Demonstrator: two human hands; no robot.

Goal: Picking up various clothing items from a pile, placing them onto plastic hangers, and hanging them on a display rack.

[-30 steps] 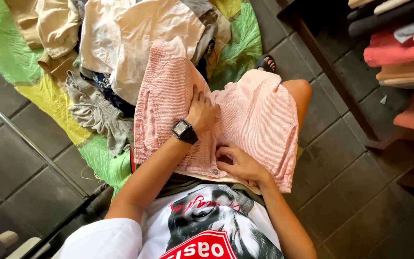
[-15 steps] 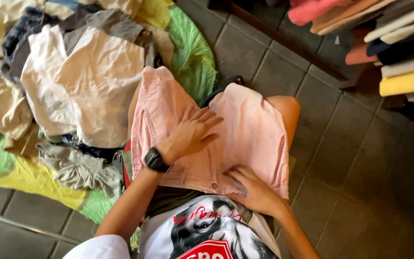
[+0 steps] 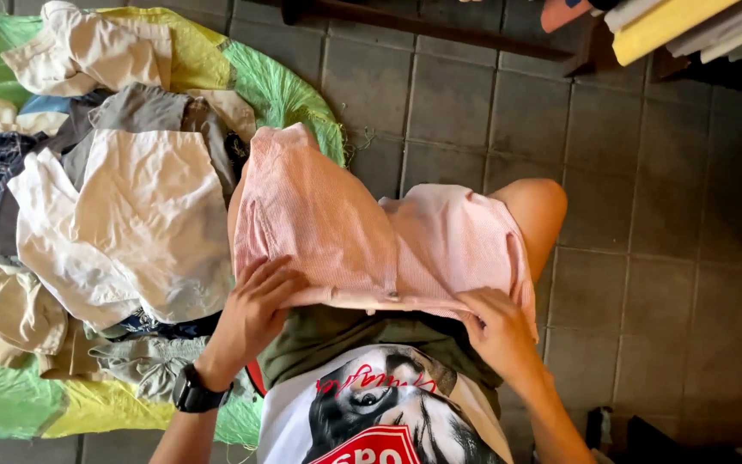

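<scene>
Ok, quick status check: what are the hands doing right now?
Left hand and right hand both grip the near edge of the pink shorts on the lap. Clothes pile lies alongside on the left, nothing blocking.

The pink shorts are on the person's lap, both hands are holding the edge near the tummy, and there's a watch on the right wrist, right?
Not quite. The watch is on the left wrist, not the right, as the head view shows. The rest holds: the pink shorts lie across the person's lap, and the left hand and the right hand both grip the near edge.
</scene>
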